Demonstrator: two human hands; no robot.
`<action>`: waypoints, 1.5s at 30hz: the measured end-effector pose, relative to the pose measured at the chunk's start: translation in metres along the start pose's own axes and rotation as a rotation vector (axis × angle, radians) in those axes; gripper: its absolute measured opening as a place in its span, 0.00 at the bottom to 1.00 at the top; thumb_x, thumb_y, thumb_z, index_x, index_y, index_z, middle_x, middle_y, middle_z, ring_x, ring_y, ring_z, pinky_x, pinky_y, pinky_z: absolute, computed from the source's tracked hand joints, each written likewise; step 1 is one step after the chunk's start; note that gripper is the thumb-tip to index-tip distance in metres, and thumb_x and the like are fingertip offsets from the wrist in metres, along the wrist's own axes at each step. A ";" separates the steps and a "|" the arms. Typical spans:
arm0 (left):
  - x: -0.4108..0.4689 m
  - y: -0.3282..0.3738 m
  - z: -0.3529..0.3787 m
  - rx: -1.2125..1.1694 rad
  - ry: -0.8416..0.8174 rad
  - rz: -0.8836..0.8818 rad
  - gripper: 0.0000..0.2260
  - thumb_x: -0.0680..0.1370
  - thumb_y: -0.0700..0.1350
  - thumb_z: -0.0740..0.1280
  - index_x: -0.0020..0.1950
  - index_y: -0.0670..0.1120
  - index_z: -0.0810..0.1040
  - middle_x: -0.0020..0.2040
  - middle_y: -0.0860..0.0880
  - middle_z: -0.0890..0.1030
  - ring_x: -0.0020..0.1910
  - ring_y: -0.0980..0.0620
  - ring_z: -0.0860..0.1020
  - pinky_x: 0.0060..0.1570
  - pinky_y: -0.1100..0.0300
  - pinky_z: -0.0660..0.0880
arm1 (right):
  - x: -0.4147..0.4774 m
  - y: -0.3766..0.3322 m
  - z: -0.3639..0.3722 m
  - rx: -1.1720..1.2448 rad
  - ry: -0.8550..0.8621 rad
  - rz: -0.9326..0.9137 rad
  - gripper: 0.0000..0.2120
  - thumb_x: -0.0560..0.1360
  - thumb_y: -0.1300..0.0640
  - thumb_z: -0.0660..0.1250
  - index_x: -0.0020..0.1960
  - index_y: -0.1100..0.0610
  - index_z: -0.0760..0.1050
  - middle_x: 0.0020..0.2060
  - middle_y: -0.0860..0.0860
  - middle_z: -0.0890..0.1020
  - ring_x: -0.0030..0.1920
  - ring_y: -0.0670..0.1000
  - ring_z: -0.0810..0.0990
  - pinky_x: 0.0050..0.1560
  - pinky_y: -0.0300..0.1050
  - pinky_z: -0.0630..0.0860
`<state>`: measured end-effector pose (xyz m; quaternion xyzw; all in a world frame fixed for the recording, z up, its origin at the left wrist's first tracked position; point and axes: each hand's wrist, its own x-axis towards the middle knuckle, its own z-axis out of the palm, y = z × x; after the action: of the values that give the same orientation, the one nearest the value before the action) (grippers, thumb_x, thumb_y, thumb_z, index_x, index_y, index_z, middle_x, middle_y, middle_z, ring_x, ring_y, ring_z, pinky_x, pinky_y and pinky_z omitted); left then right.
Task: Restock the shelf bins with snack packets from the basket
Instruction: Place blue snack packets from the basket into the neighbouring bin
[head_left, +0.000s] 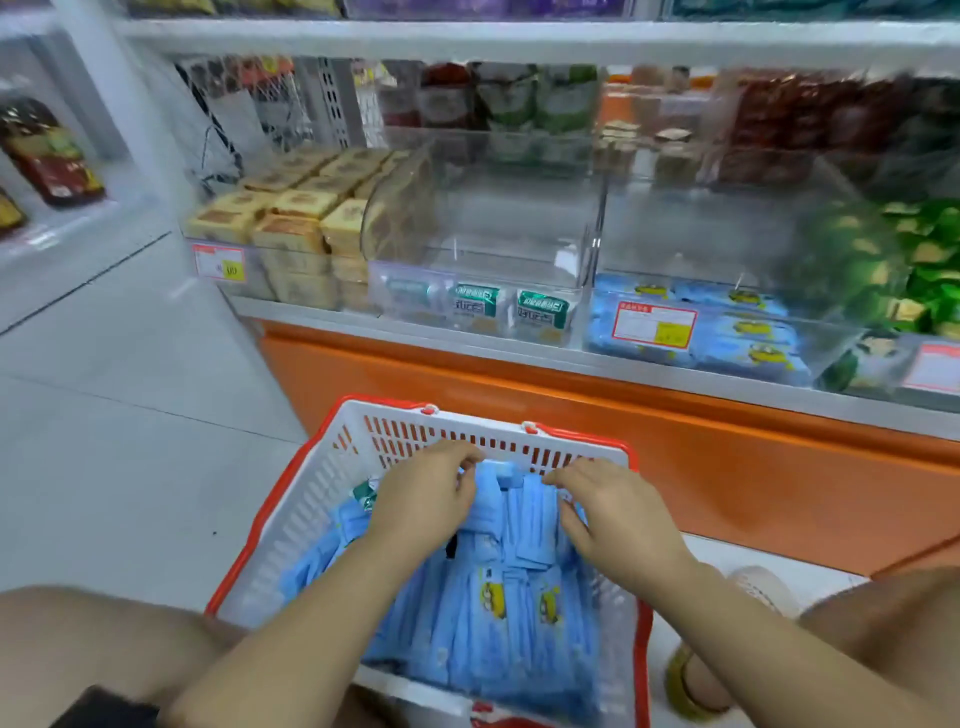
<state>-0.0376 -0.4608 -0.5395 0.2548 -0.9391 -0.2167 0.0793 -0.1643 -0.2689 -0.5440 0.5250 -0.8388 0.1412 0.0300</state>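
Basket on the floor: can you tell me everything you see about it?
The basket is white slotted plastic with a red rim and red handles folded down. It sits upright on the pale floor before the orange shelf base, nearly full of blue packets; the left hand and right hand reach in, gripping them.
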 end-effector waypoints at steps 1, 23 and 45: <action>-0.005 -0.008 0.010 0.041 -0.048 -0.015 0.12 0.81 0.48 0.61 0.62 0.56 0.78 0.59 0.58 0.80 0.54 0.56 0.80 0.48 0.61 0.74 | -0.002 -0.003 0.010 0.023 -0.063 0.028 0.14 0.74 0.54 0.65 0.59 0.49 0.79 0.51 0.47 0.83 0.52 0.54 0.82 0.46 0.51 0.79; -0.043 -0.072 0.097 0.413 -0.755 -0.042 0.27 0.79 0.50 0.66 0.76 0.54 0.62 0.72 0.46 0.65 0.71 0.42 0.64 0.63 0.45 0.71 | -0.041 -0.006 0.142 -0.011 -0.819 0.283 0.31 0.72 0.47 0.71 0.71 0.48 0.65 0.63 0.54 0.72 0.65 0.58 0.68 0.62 0.54 0.71; 0.004 0.029 0.000 -1.024 -0.213 -0.266 0.10 0.79 0.47 0.70 0.60 0.53 0.80 0.52 0.52 0.85 0.52 0.52 0.84 0.55 0.52 0.80 | 0.039 -0.036 -0.034 1.149 0.183 0.533 0.17 0.75 0.65 0.71 0.54 0.47 0.69 0.47 0.49 0.81 0.33 0.48 0.77 0.36 0.45 0.74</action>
<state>-0.0545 -0.4403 -0.5266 0.2768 -0.6757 -0.6796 0.0697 -0.1525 -0.3085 -0.4967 0.2164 -0.7252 0.6152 -0.2208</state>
